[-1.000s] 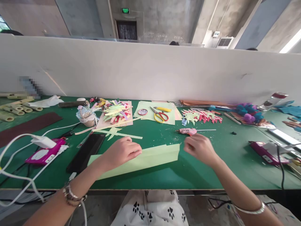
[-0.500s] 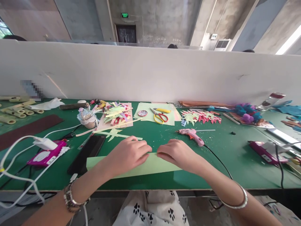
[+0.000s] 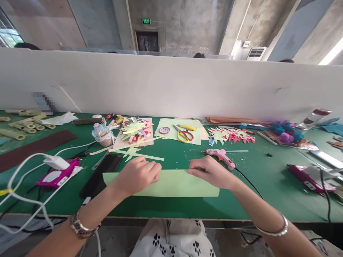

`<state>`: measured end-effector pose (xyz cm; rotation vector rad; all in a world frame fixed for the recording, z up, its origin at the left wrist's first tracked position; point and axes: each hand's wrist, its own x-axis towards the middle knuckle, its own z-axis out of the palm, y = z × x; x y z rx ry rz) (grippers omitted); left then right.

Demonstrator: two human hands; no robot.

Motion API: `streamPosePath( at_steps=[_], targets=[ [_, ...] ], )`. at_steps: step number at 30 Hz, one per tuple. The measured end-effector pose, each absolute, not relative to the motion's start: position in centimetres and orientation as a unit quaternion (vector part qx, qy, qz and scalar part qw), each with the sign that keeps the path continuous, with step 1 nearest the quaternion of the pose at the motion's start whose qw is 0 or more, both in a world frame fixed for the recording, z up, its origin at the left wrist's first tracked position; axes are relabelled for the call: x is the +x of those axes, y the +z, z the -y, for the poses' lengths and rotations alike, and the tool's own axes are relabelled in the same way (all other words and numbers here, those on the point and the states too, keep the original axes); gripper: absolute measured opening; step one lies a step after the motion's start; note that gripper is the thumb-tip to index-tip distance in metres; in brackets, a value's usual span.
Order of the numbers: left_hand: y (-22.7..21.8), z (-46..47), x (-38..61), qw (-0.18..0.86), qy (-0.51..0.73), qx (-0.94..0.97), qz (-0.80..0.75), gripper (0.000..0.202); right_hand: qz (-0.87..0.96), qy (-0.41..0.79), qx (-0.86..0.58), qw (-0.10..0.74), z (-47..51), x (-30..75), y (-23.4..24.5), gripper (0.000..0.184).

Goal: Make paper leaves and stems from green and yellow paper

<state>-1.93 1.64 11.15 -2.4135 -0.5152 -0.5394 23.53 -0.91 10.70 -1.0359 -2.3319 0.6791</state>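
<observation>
A long strip of pale green paper [image 3: 174, 184] spans the space between my hands, just above the green table near its front edge. My left hand [image 3: 141, 175] is closed on the upper edge of the paper, left of its middle. On the right, my right hand [image 3: 207, 171] pinches the same edge between thumb and curled fingers. Beyond the hands lie a woven star of green paper strips [image 3: 132, 153] and a pink glue gun [image 3: 222, 157] with a clear glue stick in its back end.
A black phone [image 3: 102, 175] lies left of the paper, near a purple power strip [image 3: 59, 174] with white cables. Farther back are scissors [image 3: 183, 135], a roll of tape [image 3: 164, 130], a pile of cut paper strips [image 3: 136, 128] and folded paper chains [image 3: 235, 135]. A white partition [image 3: 171, 85] closes the back.
My hands have moved apart along the paper's upper edge, the right one to the right, the left one to the left. More of the strip shows between them. The view has shifted slightly.
</observation>
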Motion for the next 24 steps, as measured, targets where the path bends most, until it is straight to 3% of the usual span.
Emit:
streamPosePath(
  at_steps=[10, 15, 17, 21, 24],
  targets=[
    [11.1, -2.4, -12.5, 0.316, -0.171, -0.871, 0.334, 0.026, 0.849, 0.154, -0.441, 0.245, 1.4, 29.2, 11.4, 0.035],
    [11.9, -0.7, -8.0, 0.226, -0.264, -0.881, 0.322, 0.016, 0.887, 0.125, -0.389, 0.215, 1.4, 27.3, 11.9, 0.030],
    [12.0, -0.2, -4.9, 0.180, -0.255, -0.901, 0.301, 0.031, 0.901, 0.117, -0.357, 0.214, 1.4, 26.2, 12.1, 0.030],
    [11.5, -0.2, -1.3, 0.170, -0.244, -0.922, 0.248, 0.018, 0.919, 0.086, -0.317, 0.218, 1.5, 25.3, 12.6, 0.028],
    [11.3, -0.5, -0.6, 0.161, -0.249, -0.925, 0.239, 0.026, 0.915, 0.008, -0.344, 0.210, 1.9, 24.9, 12.9, 0.025]
  ],
)
